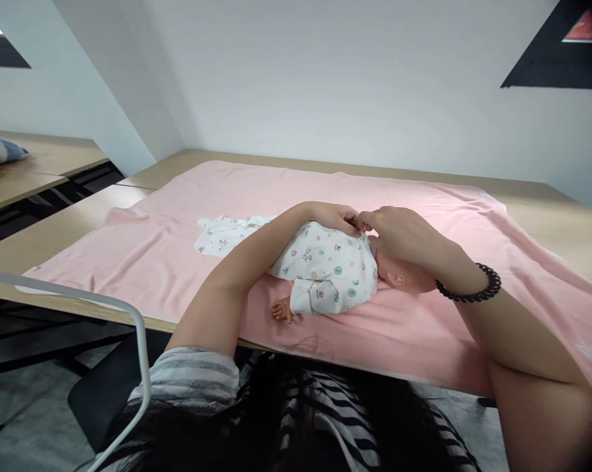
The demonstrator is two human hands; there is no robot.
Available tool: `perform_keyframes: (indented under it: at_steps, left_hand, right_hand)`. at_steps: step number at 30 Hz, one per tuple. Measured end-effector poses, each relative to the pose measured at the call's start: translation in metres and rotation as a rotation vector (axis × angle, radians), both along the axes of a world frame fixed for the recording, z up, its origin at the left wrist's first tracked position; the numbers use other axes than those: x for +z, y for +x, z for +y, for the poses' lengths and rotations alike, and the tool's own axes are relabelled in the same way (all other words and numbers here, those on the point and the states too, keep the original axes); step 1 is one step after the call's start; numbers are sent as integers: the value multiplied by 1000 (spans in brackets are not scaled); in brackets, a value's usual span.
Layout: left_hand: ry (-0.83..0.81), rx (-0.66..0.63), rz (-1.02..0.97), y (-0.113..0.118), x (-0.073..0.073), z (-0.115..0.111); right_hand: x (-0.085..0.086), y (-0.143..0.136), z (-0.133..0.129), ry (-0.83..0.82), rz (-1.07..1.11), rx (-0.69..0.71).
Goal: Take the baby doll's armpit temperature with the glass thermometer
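Note:
A baby doll [396,278] lies on its back, its head to the right and its legs to the left. White printed baby clothes [330,262] cover its body, and one small hand [282,311] pokes out of the near sleeve. At the collar, my left hand [339,217] has its fingers bent and closed on the edge of the cloth. My right hand [406,236] meets it there in a pinch, with a bit of white cloth between the fingertips. The right hand and wrist hide the doll's face.
A pink blanket [177,275] is spread over the wooden table [536,203] under the doll. A white wall [349,85] stands behind it. At the left is another table [44,154] with a bundle [3,147] on it. A grey curved bar [141,341] and a dark chair [109,387] are at lower left.

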State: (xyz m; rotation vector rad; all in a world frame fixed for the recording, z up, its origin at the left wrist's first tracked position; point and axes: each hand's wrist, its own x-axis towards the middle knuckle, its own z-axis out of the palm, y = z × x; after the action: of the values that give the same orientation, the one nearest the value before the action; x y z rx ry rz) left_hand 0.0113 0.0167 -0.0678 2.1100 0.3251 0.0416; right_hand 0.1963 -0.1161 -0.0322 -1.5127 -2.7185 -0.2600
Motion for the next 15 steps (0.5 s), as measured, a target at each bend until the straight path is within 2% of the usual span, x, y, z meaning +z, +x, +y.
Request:
perform_keyframes:
  at_steps: [4, 9, 12, 15]
  left_hand:
    - [133, 41, 73, -21, 22, 1]
    - [235, 16, 284, -45, 47, -2]
    - [239, -7, 283, -45, 52, -7]
    - [227, -22, 268, -42, 48, -6]
  right_hand:
    - [1, -12, -7, 46, 115, 49]
    - [-19, -36, -9, 3, 43, 23]
    - [-33, -42, -6, -15, 42, 49]
    - [-37, -40, -5, -49, 208, 68]
